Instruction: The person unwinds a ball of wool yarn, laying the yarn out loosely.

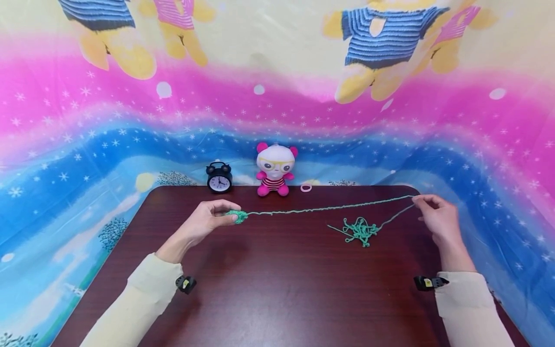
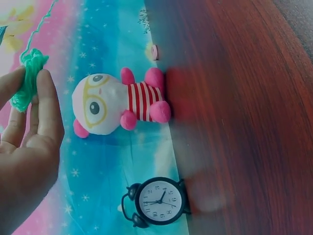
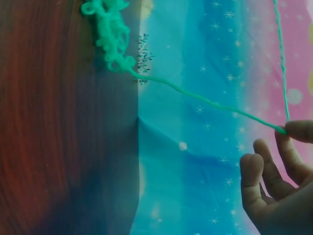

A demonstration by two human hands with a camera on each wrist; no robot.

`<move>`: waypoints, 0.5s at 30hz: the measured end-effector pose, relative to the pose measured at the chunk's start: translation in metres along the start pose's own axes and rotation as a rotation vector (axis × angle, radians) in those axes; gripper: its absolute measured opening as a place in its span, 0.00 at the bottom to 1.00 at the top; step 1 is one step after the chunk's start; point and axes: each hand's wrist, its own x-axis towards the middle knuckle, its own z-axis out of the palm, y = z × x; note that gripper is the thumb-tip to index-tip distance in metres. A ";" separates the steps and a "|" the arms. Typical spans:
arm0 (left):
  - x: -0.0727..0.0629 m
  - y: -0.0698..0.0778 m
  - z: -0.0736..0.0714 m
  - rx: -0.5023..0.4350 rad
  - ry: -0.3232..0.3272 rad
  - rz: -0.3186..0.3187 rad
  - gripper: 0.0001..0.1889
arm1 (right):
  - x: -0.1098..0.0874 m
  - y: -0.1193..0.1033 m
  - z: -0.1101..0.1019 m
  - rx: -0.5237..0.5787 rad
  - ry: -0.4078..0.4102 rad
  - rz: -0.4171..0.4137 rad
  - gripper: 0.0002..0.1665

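My left hand (image 1: 204,221) pinches a small wound bundle of green yarn (image 2: 30,81) between thumb and fingers, above the left part of the table. From that bundle a strand (image 1: 321,209) stretches nearly straight across to my right hand (image 1: 440,221). There the thumb and index finger pinch the yarn, while the other fingers curl loosely, as the right wrist view shows. Beyond the pinch the strand bends back and runs down to a loose, curly tangle of green yarn (image 1: 361,232) on the table's right half.
At the table's (image 1: 277,289) far edge stand a black alarm clock (image 1: 219,178) and a pink and white panda doll (image 1: 276,171). A small pale pink ring-shaped item (image 1: 306,188) lies right of the doll. A printed cloth (image 1: 277,111) hangs behind and around the table.
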 end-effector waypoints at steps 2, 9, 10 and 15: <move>0.000 0.001 0.001 -0.001 -0.002 0.016 0.20 | -0.001 0.004 0.002 -0.084 -0.047 -0.016 0.18; 0.001 0.001 0.001 0.020 -0.009 0.038 0.19 | -0.003 0.012 0.009 -0.229 -0.158 -0.029 0.30; 0.001 0.002 0.001 0.022 -0.011 0.038 0.19 | -0.003 0.013 0.010 -0.234 -0.168 -0.027 0.31; 0.001 0.002 0.002 0.027 -0.017 0.045 0.20 | -0.004 0.014 0.015 -0.238 -0.188 -0.027 0.30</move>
